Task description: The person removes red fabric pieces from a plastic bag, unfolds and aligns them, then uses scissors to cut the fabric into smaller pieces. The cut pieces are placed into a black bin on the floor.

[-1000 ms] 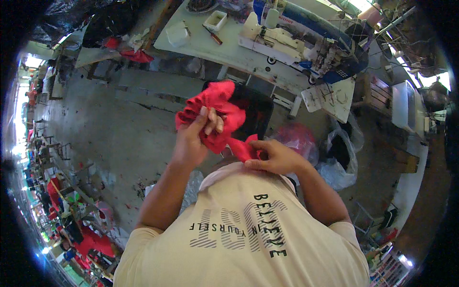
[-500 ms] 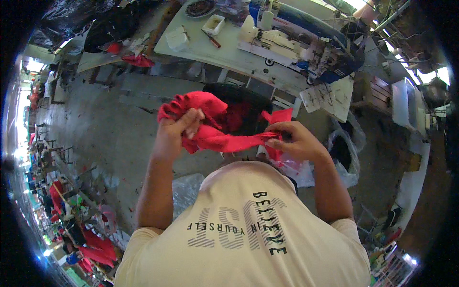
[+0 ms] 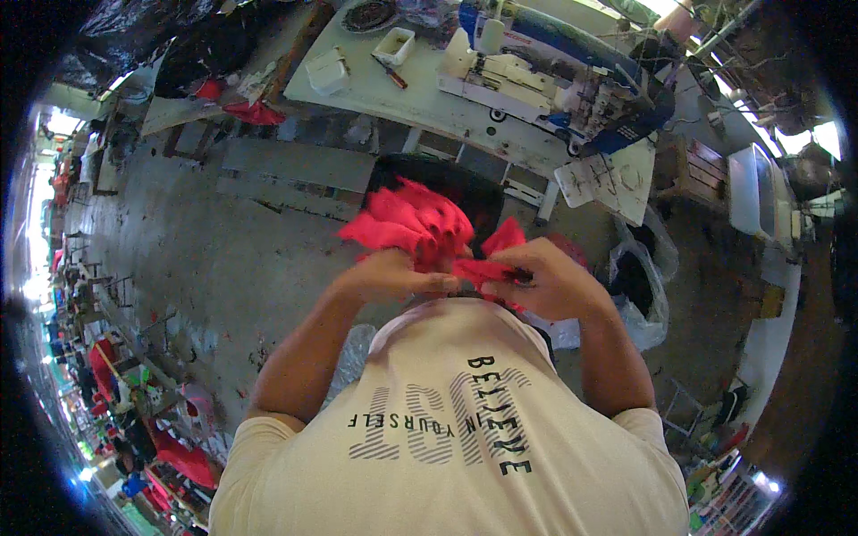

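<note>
A bunched piece of red fabric [image 3: 407, 219] is held in front of my chest, its folds fanned out and slightly blurred. My left hand [image 3: 393, 275] grips its near side, thumb pointing right and fingers partly hidden by the folds. Close by on the right, my right hand [image 3: 550, 275] pinches a narrow end of red fabric between thumb and fingers. A small dark thing shows at those fingertips, too unclear to name. Just beyond the fabric stands a black tub [image 3: 483, 192], partly covered by it.
Ahead is a worktable [image 3: 420, 103] with a blue and white sewing machine [image 3: 527, 85], white plastic containers [image 3: 393, 46] and a brown-handled tool [image 3: 391, 73]. Clear plastic bags [image 3: 648, 295] lie on the floor at right. A wooden crate [image 3: 693, 174] stands farther right.
My left hand has moved right and toward my body, close to my right hand. The fabric, stretched between both hands before, is now gathered and fanned out above the left hand.
</note>
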Demonstrator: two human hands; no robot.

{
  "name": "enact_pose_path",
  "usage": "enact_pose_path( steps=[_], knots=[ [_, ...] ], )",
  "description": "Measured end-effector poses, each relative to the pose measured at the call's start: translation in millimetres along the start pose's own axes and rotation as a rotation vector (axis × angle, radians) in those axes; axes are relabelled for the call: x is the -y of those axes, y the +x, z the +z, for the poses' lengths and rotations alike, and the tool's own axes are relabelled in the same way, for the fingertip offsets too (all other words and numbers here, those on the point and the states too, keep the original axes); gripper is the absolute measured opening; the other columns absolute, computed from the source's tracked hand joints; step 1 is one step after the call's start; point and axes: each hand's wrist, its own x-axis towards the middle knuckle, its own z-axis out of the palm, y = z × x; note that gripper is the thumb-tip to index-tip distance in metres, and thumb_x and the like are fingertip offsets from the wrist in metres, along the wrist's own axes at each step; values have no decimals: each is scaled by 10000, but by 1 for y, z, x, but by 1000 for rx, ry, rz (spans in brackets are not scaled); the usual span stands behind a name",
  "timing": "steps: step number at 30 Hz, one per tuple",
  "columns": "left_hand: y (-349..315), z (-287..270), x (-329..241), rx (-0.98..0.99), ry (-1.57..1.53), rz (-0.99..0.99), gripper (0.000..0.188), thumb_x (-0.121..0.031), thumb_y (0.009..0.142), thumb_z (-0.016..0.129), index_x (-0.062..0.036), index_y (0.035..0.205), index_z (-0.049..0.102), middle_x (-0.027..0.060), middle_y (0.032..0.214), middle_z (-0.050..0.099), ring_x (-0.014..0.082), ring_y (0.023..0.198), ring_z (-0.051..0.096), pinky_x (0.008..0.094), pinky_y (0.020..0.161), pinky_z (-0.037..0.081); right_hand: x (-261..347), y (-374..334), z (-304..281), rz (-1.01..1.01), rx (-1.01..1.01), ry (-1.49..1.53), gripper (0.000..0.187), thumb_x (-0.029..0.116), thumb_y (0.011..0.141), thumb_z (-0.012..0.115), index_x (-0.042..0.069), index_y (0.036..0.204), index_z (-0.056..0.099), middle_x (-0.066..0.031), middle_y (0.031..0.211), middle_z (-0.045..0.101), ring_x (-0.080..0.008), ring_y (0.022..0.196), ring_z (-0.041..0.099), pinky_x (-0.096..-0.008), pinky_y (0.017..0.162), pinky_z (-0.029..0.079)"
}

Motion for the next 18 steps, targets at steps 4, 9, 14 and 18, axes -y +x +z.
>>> enact_pose_path(
  steps=[4, 9, 14, 18],
  knots=[
    [7, 2, 5, 38, 43, -97, 293, -274, 925, 664, -56, 1120, 644, -12, 872, 651, 108, 859, 597, 284, 764, 492, -8, 3, -18, 74, -150, -260, 344, 222, 817, 730, 25, 1092, 663, -170, 907, 708, -348, 806, 672, -390, 716, 518],
    [14, 13, -10, -157, 78, 103, 318, -317, 929, 657, -40, 1086, 655, 14, 868, 669, 135, 867, 597, 322, 809, 487, -54, -7, -21, 283, 33, -280, 498, 302, 749, 780, 35, 1144, 638, -168, 953, 708, -317, 865, 676, -372, 794, 514],
    [11, -2, -31, -340, 599, -54, 365, -416, 920, 631, -65, 1021, 632, 143, 778, 627, 271, 742, 601, 391, 707, 464, -136, -9, -10, 418, 218, 208, 724, 396, 736, 807, 39, 1307, 541, -99, 1159, 667, -212, 1036, 613, -351, 919, 463],
    [15, -13, 3, -410, 532, -32, 332, -370, 912, 653, -63, 1036, 638, 110, 815, 648, 244, 777, 608, 377, 732, 472, -178, -27, 8, 430, 210, 636, 827, 404, 764, 799, 44, 1408, 426, -29, 1122, 604, -141, 957, 533, -301, 795, 436]
  ],
)
